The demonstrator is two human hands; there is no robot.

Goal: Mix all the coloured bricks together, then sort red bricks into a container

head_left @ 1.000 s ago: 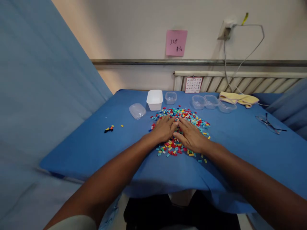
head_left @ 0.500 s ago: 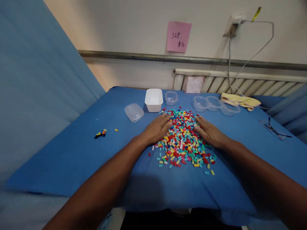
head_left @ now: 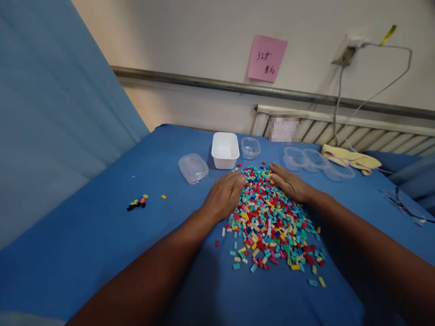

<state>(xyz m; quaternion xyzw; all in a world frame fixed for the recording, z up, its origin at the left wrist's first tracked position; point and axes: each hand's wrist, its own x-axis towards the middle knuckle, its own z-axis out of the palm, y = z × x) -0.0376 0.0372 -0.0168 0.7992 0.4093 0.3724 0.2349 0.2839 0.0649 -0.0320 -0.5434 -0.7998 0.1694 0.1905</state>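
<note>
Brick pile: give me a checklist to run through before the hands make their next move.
1. Left hand at the left side of the pile: ok.
2. Right hand at its right side: ok.
3. White tub upright and open: ok.
4. All bricks gathered: not ok; a small cluster lies apart at the left.
5. Glasses away from the pile: ok.
6. Bricks under the left palm: cannot tell; hidden.

Dim, uneven light; soft shadows on blue cover (head_left: 95, 240); card (head_left: 284, 130) pixelated.

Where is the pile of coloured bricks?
In the head view, the pile lies right of centre, its far part near the white tub and between the left hand and right hand.
</note>
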